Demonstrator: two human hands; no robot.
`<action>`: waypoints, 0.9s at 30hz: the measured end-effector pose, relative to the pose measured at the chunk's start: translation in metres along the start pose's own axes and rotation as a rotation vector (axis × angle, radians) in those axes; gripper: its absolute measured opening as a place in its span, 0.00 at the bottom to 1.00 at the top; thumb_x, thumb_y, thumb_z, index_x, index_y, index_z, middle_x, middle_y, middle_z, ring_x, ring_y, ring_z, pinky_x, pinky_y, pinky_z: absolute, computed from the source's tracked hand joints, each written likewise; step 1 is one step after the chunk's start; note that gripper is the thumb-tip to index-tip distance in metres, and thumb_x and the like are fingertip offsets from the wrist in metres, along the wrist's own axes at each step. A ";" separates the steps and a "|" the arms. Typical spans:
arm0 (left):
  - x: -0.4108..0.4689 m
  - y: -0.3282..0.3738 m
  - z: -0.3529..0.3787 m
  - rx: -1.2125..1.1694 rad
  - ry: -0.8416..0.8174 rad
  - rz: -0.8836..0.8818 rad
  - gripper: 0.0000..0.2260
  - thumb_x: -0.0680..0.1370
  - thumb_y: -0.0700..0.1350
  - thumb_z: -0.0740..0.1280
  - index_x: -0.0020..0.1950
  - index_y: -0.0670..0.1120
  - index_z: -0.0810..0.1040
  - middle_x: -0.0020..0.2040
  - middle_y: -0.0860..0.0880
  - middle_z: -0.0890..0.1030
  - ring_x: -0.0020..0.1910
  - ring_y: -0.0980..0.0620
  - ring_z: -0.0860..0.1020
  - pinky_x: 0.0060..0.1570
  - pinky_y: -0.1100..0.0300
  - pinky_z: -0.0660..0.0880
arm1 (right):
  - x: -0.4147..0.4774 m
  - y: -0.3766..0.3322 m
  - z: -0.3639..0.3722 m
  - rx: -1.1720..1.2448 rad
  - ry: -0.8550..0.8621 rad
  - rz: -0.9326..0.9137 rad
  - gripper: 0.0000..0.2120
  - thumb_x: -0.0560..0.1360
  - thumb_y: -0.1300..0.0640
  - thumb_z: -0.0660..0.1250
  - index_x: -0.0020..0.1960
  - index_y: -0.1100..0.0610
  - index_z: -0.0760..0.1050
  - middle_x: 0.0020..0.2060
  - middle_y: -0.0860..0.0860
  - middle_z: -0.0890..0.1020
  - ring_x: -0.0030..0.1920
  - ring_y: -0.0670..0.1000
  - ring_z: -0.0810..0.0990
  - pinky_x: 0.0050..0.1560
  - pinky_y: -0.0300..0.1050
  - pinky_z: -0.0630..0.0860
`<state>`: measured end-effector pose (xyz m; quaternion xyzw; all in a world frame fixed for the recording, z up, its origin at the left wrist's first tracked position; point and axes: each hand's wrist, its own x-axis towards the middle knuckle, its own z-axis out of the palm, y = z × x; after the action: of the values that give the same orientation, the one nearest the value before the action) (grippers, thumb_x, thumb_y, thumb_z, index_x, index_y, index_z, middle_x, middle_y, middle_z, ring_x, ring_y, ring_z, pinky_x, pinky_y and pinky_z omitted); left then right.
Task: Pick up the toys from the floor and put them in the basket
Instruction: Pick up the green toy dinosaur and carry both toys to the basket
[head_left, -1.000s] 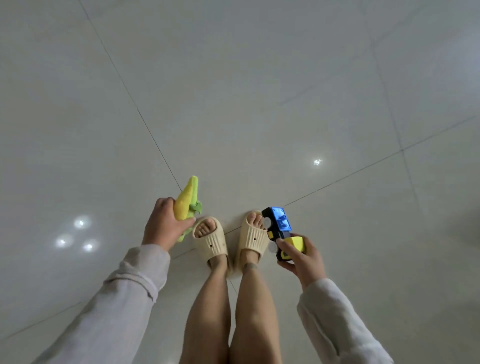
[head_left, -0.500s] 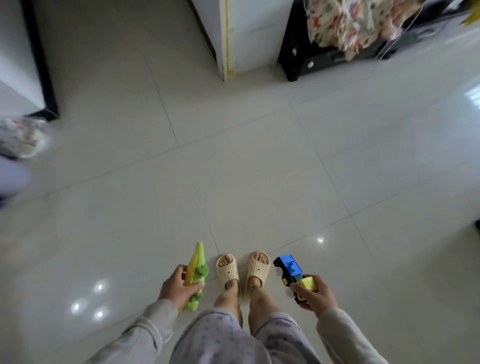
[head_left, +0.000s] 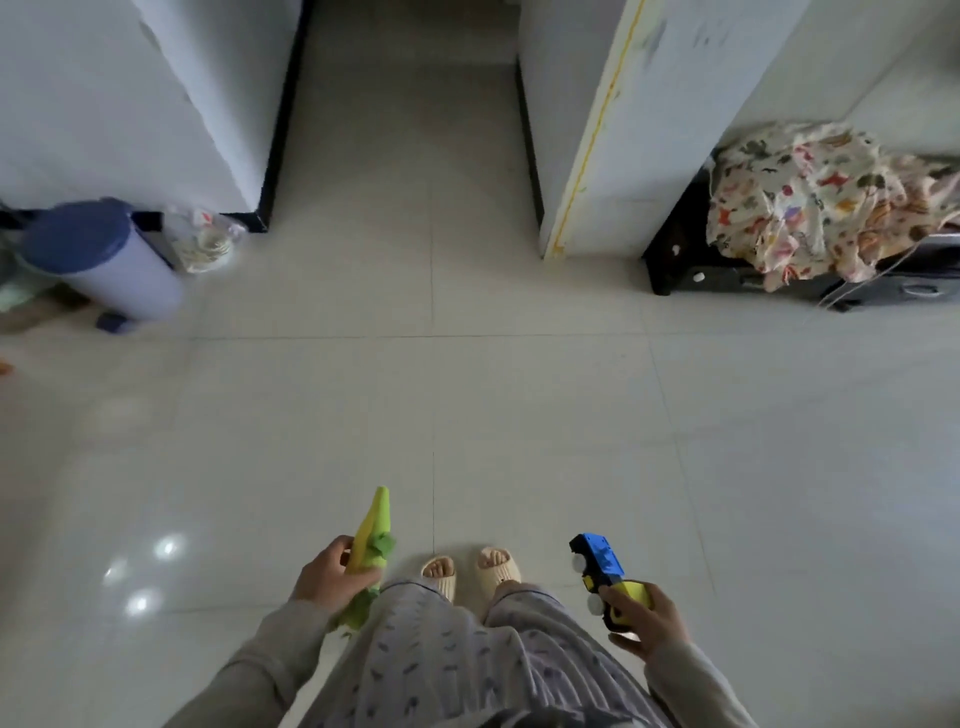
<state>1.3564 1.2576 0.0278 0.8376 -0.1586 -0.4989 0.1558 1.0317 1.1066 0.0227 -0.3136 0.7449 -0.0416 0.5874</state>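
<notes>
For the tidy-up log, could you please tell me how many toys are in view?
2: a yellow-green plush toy in the left hand, and a blue and yellow toy truck in the right hand. More may lie outside the frame.

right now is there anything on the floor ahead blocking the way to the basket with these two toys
No basket is in view, so the route cannot be judged. The left hand holds the yellow-green plush toy and the right hand holds the blue and yellow toy truck. The tiled floor straight ahead is bare; the blue-lidded bin stands far left.
</notes>
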 end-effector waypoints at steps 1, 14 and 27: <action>-0.006 -0.004 0.003 -0.063 0.016 -0.013 0.26 0.66 0.53 0.71 0.61 0.43 0.74 0.58 0.43 0.80 0.51 0.45 0.77 0.47 0.60 0.68 | 0.004 -0.007 -0.002 -0.045 -0.017 -0.009 0.13 0.70 0.63 0.72 0.51 0.63 0.72 0.37 0.58 0.77 0.36 0.55 0.76 0.36 0.48 0.77; -0.106 -0.071 0.151 -0.594 0.364 -0.506 0.22 0.61 0.59 0.67 0.49 0.51 0.67 0.52 0.43 0.82 0.49 0.41 0.80 0.51 0.53 0.77 | 0.074 -0.111 0.044 -1.003 -0.365 -0.234 0.11 0.71 0.62 0.70 0.51 0.64 0.74 0.35 0.57 0.78 0.32 0.54 0.75 0.32 0.41 0.73; -0.221 -0.109 0.321 -1.516 0.761 -0.996 0.18 0.57 0.53 0.68 0.42 0.46 0.72 0.48 0.39 0.81 0.43 0.44 0.76 0.40 0.56 0.68 | -0.051 -0.066 0.221 -1.817 -0.838 -0.643 0.10 0.68 0.66 0.70 0.32 0.55 0.74 0.28 0.54 0.76 0.29 0.53 0.74 0.34 0.44 0.73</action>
<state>0.9845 1.4158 0.0100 0.5917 0.6354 -0.1740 0.4646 1.2640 1.1479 0.0271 -0.8087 0.1149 0.4907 0.3034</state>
